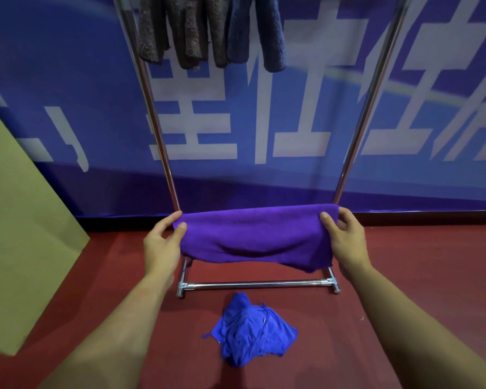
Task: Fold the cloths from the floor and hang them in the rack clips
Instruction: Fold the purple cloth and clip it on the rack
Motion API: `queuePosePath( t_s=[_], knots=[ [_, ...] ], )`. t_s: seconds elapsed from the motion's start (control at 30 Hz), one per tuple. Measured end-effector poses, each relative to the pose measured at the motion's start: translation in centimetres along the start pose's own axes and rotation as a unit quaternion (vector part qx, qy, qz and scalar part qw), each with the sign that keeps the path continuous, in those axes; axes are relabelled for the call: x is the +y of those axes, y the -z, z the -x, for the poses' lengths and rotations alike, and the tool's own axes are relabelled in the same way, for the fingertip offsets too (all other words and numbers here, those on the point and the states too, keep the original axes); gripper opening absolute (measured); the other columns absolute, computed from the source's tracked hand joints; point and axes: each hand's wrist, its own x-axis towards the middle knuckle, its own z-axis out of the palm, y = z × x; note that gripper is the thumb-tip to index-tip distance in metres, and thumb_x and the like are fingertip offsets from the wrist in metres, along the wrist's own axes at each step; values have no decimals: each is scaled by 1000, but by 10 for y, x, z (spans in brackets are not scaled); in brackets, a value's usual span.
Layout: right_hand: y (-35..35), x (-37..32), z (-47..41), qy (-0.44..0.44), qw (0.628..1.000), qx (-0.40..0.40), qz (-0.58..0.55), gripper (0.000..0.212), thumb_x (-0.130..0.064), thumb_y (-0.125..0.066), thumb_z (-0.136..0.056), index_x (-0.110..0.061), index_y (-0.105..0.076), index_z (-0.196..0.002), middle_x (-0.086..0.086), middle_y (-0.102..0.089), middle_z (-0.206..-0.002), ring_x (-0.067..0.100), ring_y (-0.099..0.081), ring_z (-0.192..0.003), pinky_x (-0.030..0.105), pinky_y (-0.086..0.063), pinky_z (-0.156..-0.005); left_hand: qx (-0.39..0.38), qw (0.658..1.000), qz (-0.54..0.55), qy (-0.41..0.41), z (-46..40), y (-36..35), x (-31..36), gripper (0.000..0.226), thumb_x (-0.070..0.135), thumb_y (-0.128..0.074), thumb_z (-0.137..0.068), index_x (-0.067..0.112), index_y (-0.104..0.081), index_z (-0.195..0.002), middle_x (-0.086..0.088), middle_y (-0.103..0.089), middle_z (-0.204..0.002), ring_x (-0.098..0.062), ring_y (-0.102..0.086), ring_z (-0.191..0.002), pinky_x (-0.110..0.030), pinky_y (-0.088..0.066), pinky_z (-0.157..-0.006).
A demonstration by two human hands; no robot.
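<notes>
Pinching the two upper corners of one purple cloth (pixel 257 237) between thumb and fingers, the left hand (pixel 162 242) and right hand (pixel 345 242) hold it stretched and doubled over in the air, just in front of the chrome rack (pixel 253 284), so I judge the fold roughly half made and the clipping not yet begun. Far up at the top, four cloths hang from the rack, three brownish cloths (pixel 180 32) and one dark blue cloth (pixel 257 32), though the clips themselves lie out of view. One crumpled blue cloth (pixel 250 332) lies near on the red floor (pixel 404 276), unfolded and waiting its turn.
</notes>
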Motion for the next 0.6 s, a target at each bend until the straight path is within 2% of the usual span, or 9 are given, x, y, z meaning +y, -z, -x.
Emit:
queuePosePath(
  t_s=[0.07, 0.17, 0.23, 0.3, 0.33, 0.43, 0.5, 0.53, 0.6],
  knots=[
    [1, 6, -1, -4, 998, -36, 59, 24, -12, -66, -94, -16, -60, -117, 8, -71, -111, 28, -69, -105, 49, -54, -97, -63, 996, -61, 7, 0, 3, -6, 46, 10, -71, -89, 40, -64, -124, 3, -66, -123, -16, -69, -93, -36, -60, -82],
    [-2, 7, 2, -25, 992, -82, 93, 30, -3, -60, -95, -12, -53, -123, 5, -64, -115, 21, -63, -103, 48, -48, -104, -133, 986, -92, 48, 0, 6, -15, 60, 7, -71, -88, 56, -59, -120, -3, -62, -133, -24, -70, -105, -48, -56, -94],
    [-3, 8, 1, -40, 991, -87, 91, 32, 1, -57, -95, -12, -52, -124, 8, -63, -120, 20, -61, -104, 48, -46, -106, -124, 988, -74, 60, 3, 5, -17, 59, 1, -71, -87, 45, -59, -125, -6, -64, -131, -16, -73, -96, -42, -59, -90],
    [-2, 10, 0, -40, 992, -75, 89, 35, -2, -59, -95, -18, -51, -126, 6, -63, -121, 23, -63, -110, 51, -47, -105, -89, 993, -49, 64, 4, 3, -17, 59, -5, -71, -85, 26, -57, -133, -5, -63, -129, -3, -72, -82, -30, -61, -75],
    [0, 12, -1, -37, 993, -65, 89, 38, -6, -61, -95, -22, -51, -127, 5, -63, -122, 25, -63, -113, 52, -47, -105, -73, 994, -35, 71, 4, 2, -16, 61, -7, -72, -83, 22, -55, -135, -5, -62, -130, -2, -71, -80, -29, -61, -72],
    [2, 13, -1, -23, 995, -49, 86, 44, -9, -63, -94, -28, -47, -131, 4, -60, -128, 27, -60, -119, 52, -45, -107, -44, 992, 16, 121, 1, 1, -15, 73, -9, -72, -82, 17, -46, -145, -12, -57, -139, -20, -68, -101, -45, -56, -90],
    [2, 13, -1, -20, 996, -44, 74, 45, -17, -64, -92, -37, -47, -128, 4, -60, -129, 26, -60, -120, 53, -45, -108, -30, 976, 95, 193, 2, -2, -12, 78, -14, -65, -85, 9, -33, -152, -19, -50, -144, -28, -64, -111, -45, -53, -93],
    [2, 15, -1, -20, 997, -46, 63, 45, -24, -66, -88, -44, -48, -123, 3, -61, -129, 26, -61, -120, 54, -45, -107, -34, 962, 137, 233, 3, -3, -9, 73, -15, -62, -87, 4, -32, -150, -23, -51, -141, -29, -66, -106, -42, -54, -89],
    [3, 25, -7, -27, 998, -48, 40, 43, -32, -66, -82, -56, -49, -113, 6, -63, -128, 28, -63, -118, 54, -47, -105, -83, 930, 189, 303, 3, -2, -7, 48, -13, -58, -89, -6, -47, -135, -28, -59, -130, -26, -74, -85, -36, -61, -77]
  ],
)
